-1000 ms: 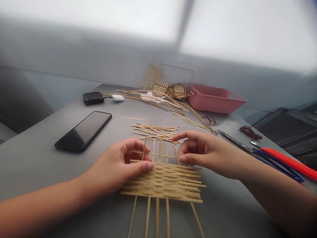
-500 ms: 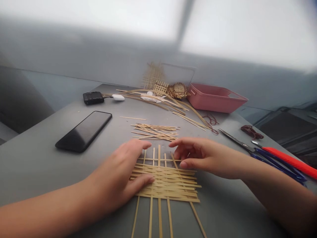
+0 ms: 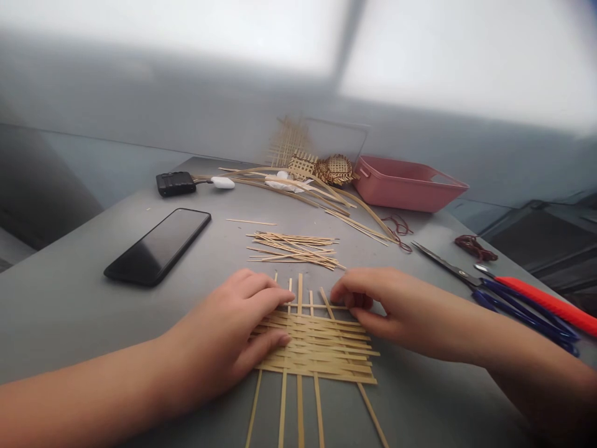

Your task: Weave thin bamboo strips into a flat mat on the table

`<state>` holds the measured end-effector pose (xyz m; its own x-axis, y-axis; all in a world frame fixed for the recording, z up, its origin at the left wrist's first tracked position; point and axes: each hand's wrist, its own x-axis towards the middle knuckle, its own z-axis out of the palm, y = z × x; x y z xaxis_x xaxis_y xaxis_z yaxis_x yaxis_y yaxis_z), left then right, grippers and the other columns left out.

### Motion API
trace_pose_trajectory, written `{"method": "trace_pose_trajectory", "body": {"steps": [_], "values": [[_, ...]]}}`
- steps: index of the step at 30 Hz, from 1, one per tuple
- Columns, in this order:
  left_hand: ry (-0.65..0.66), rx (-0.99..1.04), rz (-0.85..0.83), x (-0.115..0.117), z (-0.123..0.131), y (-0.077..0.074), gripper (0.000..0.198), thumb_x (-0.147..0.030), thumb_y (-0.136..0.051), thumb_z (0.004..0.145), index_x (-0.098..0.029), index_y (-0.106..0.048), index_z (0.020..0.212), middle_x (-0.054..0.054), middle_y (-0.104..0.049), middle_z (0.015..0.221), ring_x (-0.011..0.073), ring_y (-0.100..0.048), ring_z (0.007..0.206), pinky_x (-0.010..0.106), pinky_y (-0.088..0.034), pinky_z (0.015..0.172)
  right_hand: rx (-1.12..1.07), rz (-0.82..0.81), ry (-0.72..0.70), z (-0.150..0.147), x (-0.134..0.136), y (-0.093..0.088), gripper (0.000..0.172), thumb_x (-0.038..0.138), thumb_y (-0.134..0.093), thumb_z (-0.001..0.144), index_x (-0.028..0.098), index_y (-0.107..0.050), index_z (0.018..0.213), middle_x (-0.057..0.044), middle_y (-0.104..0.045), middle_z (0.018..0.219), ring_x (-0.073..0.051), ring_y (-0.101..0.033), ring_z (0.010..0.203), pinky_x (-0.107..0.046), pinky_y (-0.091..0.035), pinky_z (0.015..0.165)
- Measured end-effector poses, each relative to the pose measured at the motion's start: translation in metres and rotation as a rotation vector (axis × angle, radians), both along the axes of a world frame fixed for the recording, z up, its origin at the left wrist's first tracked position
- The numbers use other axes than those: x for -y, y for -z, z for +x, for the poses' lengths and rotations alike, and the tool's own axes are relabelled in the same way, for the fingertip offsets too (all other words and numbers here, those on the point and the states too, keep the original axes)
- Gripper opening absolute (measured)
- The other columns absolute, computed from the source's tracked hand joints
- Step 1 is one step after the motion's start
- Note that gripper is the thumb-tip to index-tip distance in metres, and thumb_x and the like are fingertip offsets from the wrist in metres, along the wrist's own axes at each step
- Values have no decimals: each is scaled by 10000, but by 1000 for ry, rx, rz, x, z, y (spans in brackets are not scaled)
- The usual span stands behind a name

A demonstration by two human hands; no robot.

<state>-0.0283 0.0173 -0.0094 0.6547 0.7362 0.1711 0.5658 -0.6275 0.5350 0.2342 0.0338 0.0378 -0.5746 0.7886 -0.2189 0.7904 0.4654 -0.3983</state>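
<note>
A woven mat of pale strips (image 3: 321, 345) lies flat on the grey table, with several lengthwise strips sticking out at its near and far ends. My left hand (image 3: 247, 323) rests on the mat's left side, fingers apart, thumb on the weave and fingertips near its far edge. A thin cross strip (image 3: 317, 305) lies over the lengthwise strips just beyond the weave. At the right end of this strip, my right hand (image 3: 373, 305) has its thumb and forefinger pinched on it. Beyond both hands is a loose pile of thin sticks (image 3: 293, 249).
Left is a phone (image 3: 158, 247); behind it, a black case (image 3: 176, 184) and white object (image 3: 222, 183). At the back sit woven pieces (image 3: 339, 170), long strips (image 3: 373, 214) and a pink basket (image 3: 405, 193). Scissors (image 3: 480, 283), a red-handled tool (image 3: 545, 302) and cord (image 3: 474, 247) lie right.
My right hand has moved slightly right and closed on the cross strip's end. My left fingers have come down nearer the mat's far edge. The cross strip has shifted slightly right.
</note>
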Motion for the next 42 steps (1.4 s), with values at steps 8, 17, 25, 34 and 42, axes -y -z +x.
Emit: {"method": "trace_pose_trajectory", "body": {"steps": [8, 17, 25, 34, 42], "values": [[49, -32, 10, 1, 2, 2, 272, -183, -505, 950, -203, -614, 1199, 90, -564, 1116, 268, -515, 1044, 420, -469, 926, 5, -105, 55, -6, 15, -11, 565, 563, -806, 686, 234, -603, 1098, -27, -630, 1048, -240, -573, 970, -330, -467, 803], [57, -90, -59, -1, 7, -2, 267, -155, -500, 948, -216, -603, 1186, 88, -527, 1114, 280, -495, 1060, 473, -459, 938, 27, -47, 51, -25, 30, 5, 473, 478, -851, 674, 210, -578, 952, -29, -568, 998, -235, -547, 935, -329, -467, 781], [60, -34, -80, 1, 7, -2, 231, -115, -488, 933, -195, -626, 1100, 79, -543, 1062, 261, -515, 1007, 446, -471, 908, -24, -31, 6, -14, 22, 7, 380, 510, -794, 739, 229, -590, 892, 7, -577, 920, -185, -561, 831, -272, -449, 678], [53, -10, 9, 4, 7, 1, 267, -113, -499, 928, -198, -638, 1139, 78, -563, 1063, 253, -525, 995, 425, -484, 897, -26, 4, -160, 3, 1, -9, 544, 511, -785, 744, 248, -694, 1212, -77, -623, 1220, -250, -620, 1077, -314, -529, 902], [51, -79, 59, 5, 9, -3, 259, -130, -492, 937, -198, -661, 1121, 83, -599, 1048, 261, -529, 928, 450, -501, 862, 184, 361, -284, 9, 30, 16, 845, 619, -698, 769, 93, -541, 1412, -214, -558, 1410, -394, -565, 1252, -485, -535, 1007]]}}
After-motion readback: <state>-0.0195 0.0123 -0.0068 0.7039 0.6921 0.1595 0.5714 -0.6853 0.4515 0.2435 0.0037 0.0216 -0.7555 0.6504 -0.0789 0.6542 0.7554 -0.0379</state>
